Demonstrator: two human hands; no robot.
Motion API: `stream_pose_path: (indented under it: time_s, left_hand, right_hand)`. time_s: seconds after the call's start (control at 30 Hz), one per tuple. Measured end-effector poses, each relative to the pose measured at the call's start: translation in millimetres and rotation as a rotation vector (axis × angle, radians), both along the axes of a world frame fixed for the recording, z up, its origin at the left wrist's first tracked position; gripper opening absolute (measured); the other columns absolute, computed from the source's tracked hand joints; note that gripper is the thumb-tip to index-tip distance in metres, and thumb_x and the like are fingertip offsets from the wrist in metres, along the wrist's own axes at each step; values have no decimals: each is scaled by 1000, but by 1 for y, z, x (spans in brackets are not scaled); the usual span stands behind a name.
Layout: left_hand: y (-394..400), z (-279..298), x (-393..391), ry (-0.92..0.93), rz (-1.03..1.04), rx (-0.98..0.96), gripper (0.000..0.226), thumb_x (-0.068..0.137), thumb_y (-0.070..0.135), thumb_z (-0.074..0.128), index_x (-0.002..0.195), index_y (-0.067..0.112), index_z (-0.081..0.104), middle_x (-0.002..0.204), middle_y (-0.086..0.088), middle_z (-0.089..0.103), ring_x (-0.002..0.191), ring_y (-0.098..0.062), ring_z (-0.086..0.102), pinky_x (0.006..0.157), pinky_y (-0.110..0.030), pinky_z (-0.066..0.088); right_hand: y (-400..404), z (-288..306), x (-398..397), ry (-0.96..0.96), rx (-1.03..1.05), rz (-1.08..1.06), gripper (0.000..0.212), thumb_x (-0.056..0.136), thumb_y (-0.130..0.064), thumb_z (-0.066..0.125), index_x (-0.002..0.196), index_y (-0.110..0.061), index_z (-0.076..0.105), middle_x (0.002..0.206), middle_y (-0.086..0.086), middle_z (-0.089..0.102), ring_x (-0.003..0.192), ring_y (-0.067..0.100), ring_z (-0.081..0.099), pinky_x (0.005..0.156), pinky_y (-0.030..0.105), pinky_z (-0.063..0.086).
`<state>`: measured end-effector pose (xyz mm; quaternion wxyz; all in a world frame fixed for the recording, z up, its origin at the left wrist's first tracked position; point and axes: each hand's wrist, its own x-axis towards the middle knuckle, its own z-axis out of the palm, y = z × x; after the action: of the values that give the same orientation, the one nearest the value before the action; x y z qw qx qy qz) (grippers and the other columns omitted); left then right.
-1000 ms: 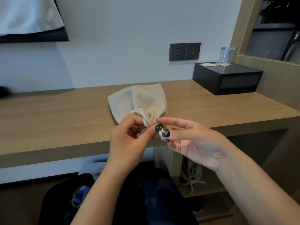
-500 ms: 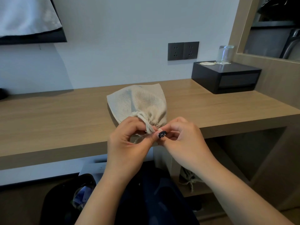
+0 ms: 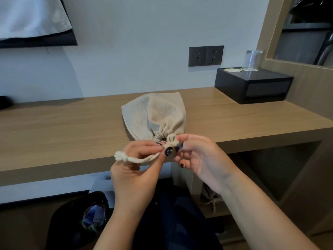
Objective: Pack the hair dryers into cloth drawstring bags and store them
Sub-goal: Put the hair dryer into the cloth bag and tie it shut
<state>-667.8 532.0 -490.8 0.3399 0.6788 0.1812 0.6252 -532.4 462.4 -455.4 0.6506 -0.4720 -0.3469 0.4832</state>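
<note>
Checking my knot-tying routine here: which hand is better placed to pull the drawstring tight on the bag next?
Probably the left hand. It already pinches the drawstring, whose knotted end trails free to the left. The right hand pinches at the gathered neck of the cloth bag on the desk, suited to bracing.

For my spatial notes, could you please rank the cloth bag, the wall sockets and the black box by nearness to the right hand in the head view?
1. cloth bag, touching the right hand
2. black box, right, back
3. wall sockets, on the wall behind

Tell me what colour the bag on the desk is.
Beige, a plain woven cloth bag; the head view shows it.
</note>
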Motion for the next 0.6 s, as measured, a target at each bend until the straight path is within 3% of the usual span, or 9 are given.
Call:
stream_pose_path:
  time_s: [0.1,0.23,0.37,0.5,0.6]
  left_hand:
    - [0,-1,0,28,7,-51,9,73,21,81,76,17,74,90,2,70,88,-13,69,79,-18,50]
    - [5,-4,-6,-84,-9,-331,10,69,24,84,68,30,76,81,5,72,81,-6,67,73,-17,49]
    - [5,-9,-9,-169,8,-549,2,66,27,77,64,27,75,73,4,71,72,-1,63,67,-12,46]
    - [5,-20,-8,-133,51,-642,7,72,21,79,73,18,72,71,4,72,72,-3,63,67,-16,48]
    - [11,-19,-6,-92,48,-626,8,79,10,75,77,17,71,71,6,72,71,0,65,65,-11,49]
  right_hand:
    - [3,-1,-2,62,-21,-61,12,70,-15,76,79,-10,69,74,4,58,55,7,42,52,19,35]
    - [5,0,6,131,0,-317,5,85,-8,65,80,-8,68,52,-9,52,45,5,34,45,18,29]
    - [5,-10,15,139,2,-488,6,86,-5,66,80,-6,68,61,-2,51,46,7,32,43,19,28]
    - [7,-27,12,-26,-73,-590,13,86,-6,68,74,-8,69,53,-1,48,49,10,37,50,23,36]
    - [8,-23,14,-218,-144,-570,16,86,-8,68,71,-10,70,53,1,53,50,10,47,52,22,43]
